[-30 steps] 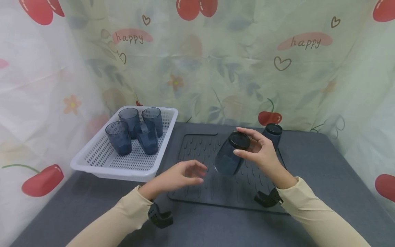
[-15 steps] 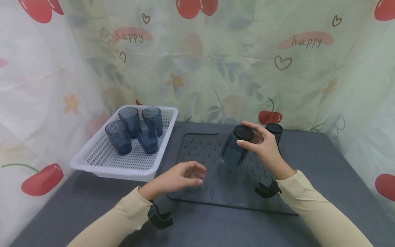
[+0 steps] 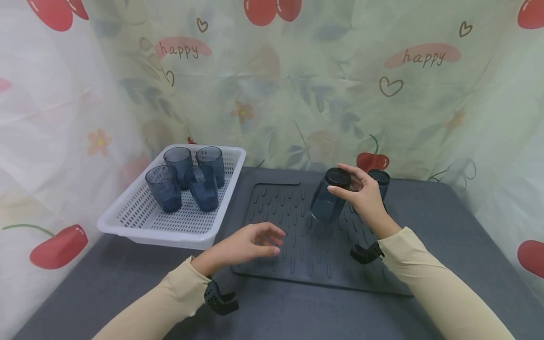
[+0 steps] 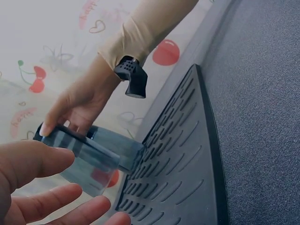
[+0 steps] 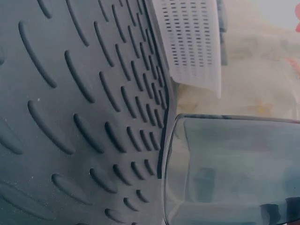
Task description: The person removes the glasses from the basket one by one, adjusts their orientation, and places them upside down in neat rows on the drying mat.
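Note:
The right hand pinches a dark blue glass near its thick base, which faces up; its rim points down over the dark ridged mat. Behind that hand, a second upside-down glass stands at the mat's back right. The left hand hovers over the mat's left side with fingers loosely bent, holding nothing. In the left wrist view the held glass appears beyond the left hand's fingers. The right wrist view shows the glass tilted, its rim apart from the mat.
At the left a white perforated basket holds several upright blue glasses. A dark grey cloth covers the table around the mat. A patterned curtain hangs behind and at both sides.
The right hand has moved the held glass back and slightly right over the mat, and the glass leans less. The left hand has hardly moved.

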`<state>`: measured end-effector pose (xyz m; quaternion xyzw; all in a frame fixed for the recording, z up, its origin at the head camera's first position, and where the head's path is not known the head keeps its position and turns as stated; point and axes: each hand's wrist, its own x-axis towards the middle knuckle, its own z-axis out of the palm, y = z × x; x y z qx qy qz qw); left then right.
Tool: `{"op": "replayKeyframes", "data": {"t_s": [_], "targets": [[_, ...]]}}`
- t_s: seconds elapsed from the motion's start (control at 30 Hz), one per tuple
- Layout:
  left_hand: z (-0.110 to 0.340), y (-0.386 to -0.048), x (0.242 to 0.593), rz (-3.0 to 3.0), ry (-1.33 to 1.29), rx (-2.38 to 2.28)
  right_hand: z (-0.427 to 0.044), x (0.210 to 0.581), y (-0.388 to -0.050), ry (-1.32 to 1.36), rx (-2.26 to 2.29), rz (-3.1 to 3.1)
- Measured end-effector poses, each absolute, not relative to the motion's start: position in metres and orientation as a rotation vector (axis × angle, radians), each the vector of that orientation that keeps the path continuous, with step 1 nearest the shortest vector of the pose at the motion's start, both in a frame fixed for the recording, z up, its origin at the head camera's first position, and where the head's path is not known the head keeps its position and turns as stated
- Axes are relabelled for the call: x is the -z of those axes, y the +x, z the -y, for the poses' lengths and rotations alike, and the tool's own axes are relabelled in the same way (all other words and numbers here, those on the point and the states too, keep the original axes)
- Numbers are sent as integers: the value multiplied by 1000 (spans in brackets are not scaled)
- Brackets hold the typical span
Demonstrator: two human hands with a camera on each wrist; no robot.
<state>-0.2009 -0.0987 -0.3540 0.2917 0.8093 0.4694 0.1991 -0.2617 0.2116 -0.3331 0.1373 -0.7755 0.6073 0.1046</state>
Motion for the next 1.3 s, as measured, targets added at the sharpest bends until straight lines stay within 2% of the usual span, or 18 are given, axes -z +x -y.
{"op": "replayKeyframes", "data": {"t_s": [0.33, 1.3], "targets": [[99, -201, 355, -2262, 838, -1300, -212, 338, -273, 303, -1794, 2273], [97, -199, 352, -2263, 812, -1298, -211, 366, -298, 240, -1717, 2321]]}}
